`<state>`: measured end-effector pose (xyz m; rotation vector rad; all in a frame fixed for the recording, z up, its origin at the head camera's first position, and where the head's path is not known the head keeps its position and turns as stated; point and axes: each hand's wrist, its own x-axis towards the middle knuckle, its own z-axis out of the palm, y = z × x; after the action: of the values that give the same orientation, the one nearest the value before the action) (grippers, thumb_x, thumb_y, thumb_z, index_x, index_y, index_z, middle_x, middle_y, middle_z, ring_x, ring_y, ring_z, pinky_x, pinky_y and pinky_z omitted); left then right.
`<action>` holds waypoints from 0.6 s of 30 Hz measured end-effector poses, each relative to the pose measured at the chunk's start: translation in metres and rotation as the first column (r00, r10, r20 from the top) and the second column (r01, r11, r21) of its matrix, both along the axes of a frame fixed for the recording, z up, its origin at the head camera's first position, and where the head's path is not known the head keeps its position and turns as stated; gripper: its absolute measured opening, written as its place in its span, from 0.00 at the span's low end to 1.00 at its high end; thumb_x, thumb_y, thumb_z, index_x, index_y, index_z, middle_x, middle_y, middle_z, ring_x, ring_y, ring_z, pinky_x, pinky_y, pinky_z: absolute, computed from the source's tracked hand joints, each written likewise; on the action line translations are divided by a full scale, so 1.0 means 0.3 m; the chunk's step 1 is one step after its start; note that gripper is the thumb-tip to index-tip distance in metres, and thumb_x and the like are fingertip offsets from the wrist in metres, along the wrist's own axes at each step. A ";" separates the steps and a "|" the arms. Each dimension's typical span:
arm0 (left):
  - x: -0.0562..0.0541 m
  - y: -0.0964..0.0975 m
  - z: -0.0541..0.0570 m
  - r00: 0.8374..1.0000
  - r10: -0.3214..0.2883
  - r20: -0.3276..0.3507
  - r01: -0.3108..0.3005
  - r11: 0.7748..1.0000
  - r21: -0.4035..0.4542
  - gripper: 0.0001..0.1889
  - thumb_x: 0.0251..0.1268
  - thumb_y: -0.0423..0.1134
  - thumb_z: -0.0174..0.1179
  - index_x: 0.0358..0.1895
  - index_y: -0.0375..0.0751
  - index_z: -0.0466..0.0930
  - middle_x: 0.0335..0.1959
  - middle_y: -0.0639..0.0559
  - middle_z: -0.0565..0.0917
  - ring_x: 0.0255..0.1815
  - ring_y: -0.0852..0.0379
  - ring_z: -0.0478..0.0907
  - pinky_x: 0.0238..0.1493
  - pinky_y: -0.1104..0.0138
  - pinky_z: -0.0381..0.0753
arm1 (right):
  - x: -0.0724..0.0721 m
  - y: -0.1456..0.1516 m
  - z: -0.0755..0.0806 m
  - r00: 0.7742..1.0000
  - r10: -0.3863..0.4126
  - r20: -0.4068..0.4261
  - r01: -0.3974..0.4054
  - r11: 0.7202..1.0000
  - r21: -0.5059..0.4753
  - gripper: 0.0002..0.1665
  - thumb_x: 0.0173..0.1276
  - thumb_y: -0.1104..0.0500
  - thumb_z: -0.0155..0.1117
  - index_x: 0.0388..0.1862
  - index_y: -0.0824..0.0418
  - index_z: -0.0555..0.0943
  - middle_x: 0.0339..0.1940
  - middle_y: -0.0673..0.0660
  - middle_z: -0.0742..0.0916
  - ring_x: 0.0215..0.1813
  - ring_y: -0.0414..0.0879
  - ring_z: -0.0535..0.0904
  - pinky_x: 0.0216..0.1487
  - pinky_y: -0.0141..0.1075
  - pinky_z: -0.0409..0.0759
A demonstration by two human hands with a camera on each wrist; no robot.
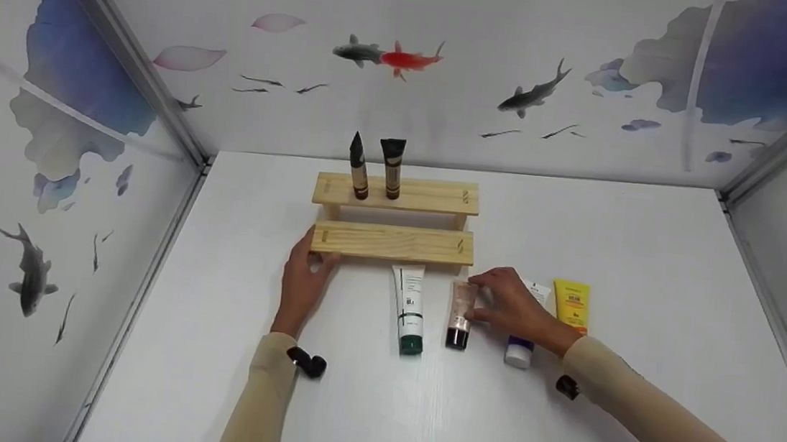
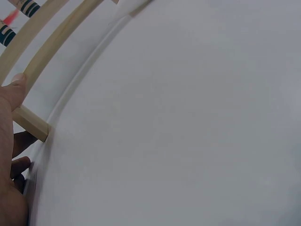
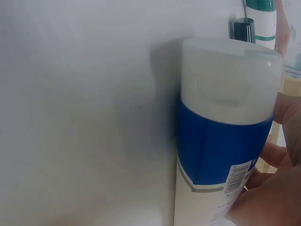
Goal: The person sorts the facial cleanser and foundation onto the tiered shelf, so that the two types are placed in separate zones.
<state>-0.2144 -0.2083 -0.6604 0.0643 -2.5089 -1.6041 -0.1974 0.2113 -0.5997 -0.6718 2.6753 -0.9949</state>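
In the head view, a two-tier wooden rack stands at the back of the white table. My left hand grips the left end of its lower tier; in the left wrist view the thumb lies on the front edge, fingers behind the leg. Two dark-topped tubes stand upright on the upper tier. My right hand pinches a pinkish tube with a black cap that lies in front of the rack. A white tube with a green cap lies to its left.
Beneath my right forearm lies a white and blue tube, large in the right wrist view. Further right is a yellow tube. Printed panels with fish enclose the table at the back and sides.
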 end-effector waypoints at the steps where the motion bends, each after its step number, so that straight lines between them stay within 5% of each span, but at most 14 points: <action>1: 0.001 0.000 0.000 1.000 -0.002 0.001 0.002 1.000 0.000 0.49 0.77 0.67 0.65 0.91 0.51 0.55 0.87 0.44 0.64 0.83 0.45 0.66 0.83 0.47 0.65 | -0.002 -0.001 0.000 1.000 -0.004 0.002 0.004 1.000 0.006 0.38 0.67 0.52 0.86 0.70 0.68 0.83 0.62 0.63 0.85 0.70 0.63 0.73 0.76 0.61 0.73; 9: 0.000 0.001 -0.001 1.000 -0.001 -0.008 0.001 1.000 -0.006 0.49 0.77 0.65 0.66 0.91 0.49 0.56 0.87 0.43 0.65 0.82 0.45 0.68 0.83 0.46 0.65 | -0.018 -0.002 0.008 0.997 -0.042 0.061 0.043 0.999 -0.006 0.44 0.61 0.55 0.90 0.71 0.71 0.82 0.59 0.65 0.84 0.64 0.61 0.73 0.67 0.55 0.73; 18: 0.000 0.004 0.008 1.000 0.011 -0.011 -0.011 0.999 -0.034 0.47 0.79 0.61 0.66 0.90 0.44 0.56 0.87 0.41 0.65 0.84 0.42 0.65 0.84 0.48 0.65 | -0.011 0.012 0.030 0.962 -0.100 0.255 0.171 0.947 -0.273 0.37 0.67 0.54 0.86 0.68 0.61 0.77 0.65 0.60 0.84 0.70 0.61 0.79 0.75 0.60 0.77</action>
<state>-0.2144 -0.2071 -0.6579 0.0646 -2.5221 -1.5535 -0.2006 0.2148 -0.5908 -0.3880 2.4136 -1.4313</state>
